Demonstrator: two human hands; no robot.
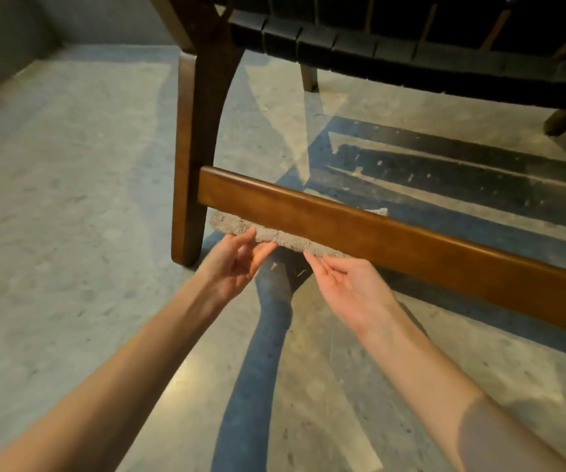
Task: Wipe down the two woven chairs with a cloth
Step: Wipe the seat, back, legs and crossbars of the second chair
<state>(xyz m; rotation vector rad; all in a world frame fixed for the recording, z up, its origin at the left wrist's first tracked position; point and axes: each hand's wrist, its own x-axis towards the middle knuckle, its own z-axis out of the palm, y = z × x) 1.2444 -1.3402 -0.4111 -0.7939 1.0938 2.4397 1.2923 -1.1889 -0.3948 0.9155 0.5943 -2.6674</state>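
Cloth (285, 238), grey and shaggy, is sitting just left of the middle of the frame. It is pressing against the lower edge of the woven chair's (343, 46) wooden crossbar (360, 229). Most of it is showing as a long strip under the bar. A small tuft is peeking over the bar's top edge further right, so part of it is running behind the wood.

You are holding its left part with your left hand (234, 260). The thumb is lying on top and the fingers are curling underneath, so you are pinching the fabric in a narrow grip.

Your right hand (349, 287) is coming in from the lower right with the palm turned up. Its fingers are reaching out nearly straight and only the fingertips are touching the strip's right end. It is closing around nothing.

The crossbar is slanting from the centre left down towards the right edge and joining a curved brown leg (200, 131) at its left end. The black woven seat (394, 52) is filling the top of the frame.

The speckled concrete floor (53, 199) is spreading beneath everything. It is carrying a bluish shadow (261, 335) of your arms in the lower middle.
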